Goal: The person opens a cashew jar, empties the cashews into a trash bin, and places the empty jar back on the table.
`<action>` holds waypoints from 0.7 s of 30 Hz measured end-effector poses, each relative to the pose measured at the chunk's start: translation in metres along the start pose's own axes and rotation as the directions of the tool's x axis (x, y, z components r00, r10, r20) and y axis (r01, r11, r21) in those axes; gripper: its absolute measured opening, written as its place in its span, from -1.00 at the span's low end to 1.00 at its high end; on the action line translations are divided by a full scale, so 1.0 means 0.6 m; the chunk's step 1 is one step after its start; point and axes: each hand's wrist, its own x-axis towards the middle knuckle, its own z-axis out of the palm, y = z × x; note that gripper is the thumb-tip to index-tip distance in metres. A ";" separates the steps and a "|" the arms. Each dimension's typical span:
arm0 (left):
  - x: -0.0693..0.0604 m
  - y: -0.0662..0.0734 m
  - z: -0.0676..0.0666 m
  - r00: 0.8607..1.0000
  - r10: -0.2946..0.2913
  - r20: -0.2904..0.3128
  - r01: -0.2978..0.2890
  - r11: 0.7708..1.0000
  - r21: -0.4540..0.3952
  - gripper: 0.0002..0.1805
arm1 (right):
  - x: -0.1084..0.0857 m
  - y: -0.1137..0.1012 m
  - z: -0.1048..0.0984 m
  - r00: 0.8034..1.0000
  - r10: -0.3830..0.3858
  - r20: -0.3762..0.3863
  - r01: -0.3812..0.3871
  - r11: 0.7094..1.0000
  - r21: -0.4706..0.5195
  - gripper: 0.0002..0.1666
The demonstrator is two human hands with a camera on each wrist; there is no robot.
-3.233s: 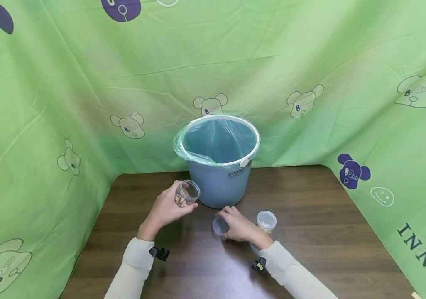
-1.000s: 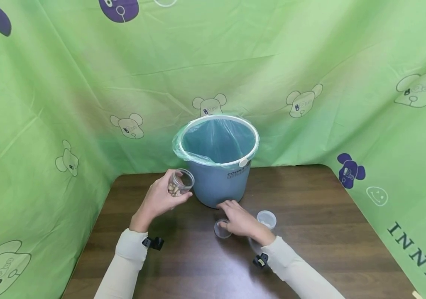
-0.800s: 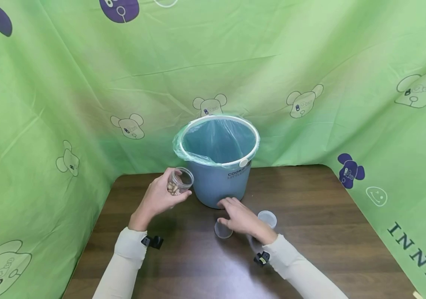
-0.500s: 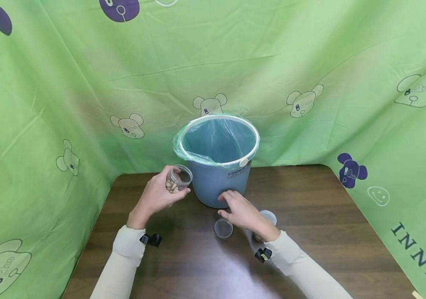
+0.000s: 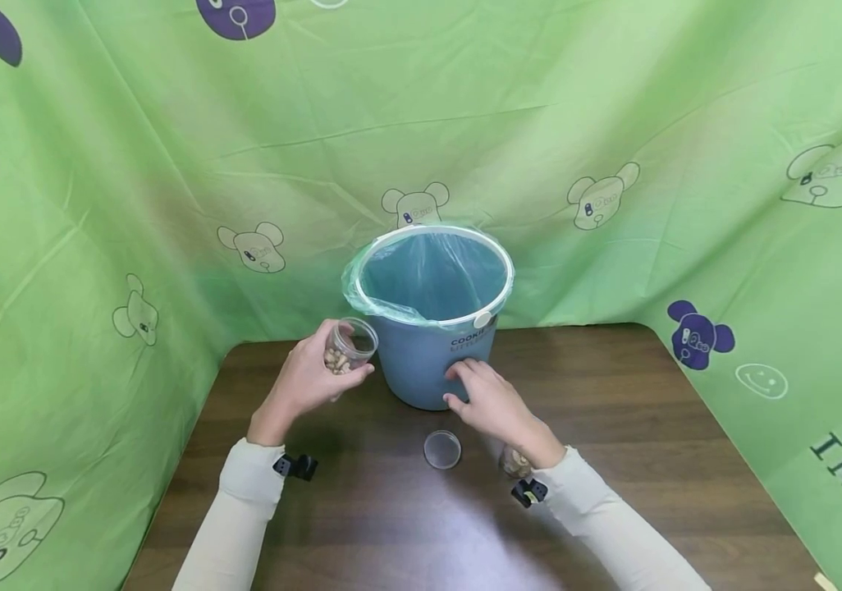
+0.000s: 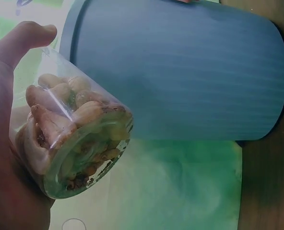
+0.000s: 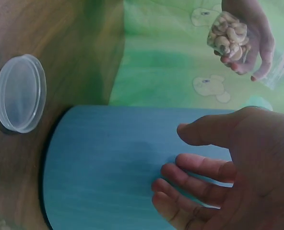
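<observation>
Brown table (image 5: 369, 525) underneath. Nearest, mostly hidden by the right wrist (image 5: 542, 445): second jar (image 5: 514, 462). Next, flat clear lid (image 5: 441, 450). Farther, right hand (image 5: 491, 398) free, fingers loosely bent; left hand (image 5: 306, 376) wrapped round tilted jar (image 5: 350, 346) of nuts (image 6: 55, 115), base (image 6: 87, 158) hidden from head camera, plain in left wrist view. Behind: blue bucket (image 5: 421, 361).

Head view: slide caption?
Left hand holding an open jar of nuts beside a lined bin, right hand empty, clear lid on the table.

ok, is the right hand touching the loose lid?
Apart. In the right wrist view, bare table and the bucket show between the lid and the right hand.
</observation>
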 end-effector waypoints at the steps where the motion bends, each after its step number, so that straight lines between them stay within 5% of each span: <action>1: 0.001 0.001 -0.001 1.000 -0.002 0.002 0.002 1.000 -0.001 -0.34 | 0.000 0.001 -0.003 1.000 0.010 -0.005 -0.010 1.000 -0.006 -0.65; 21: 0.024 0.013 -0.015 1.000 0.015 0.001 -0.015 1.000 0.019 -0.33 | 0.010 0.031 -0.067 0.982 0.154 -0.105 -0.156 0.988 -0.012 -0.74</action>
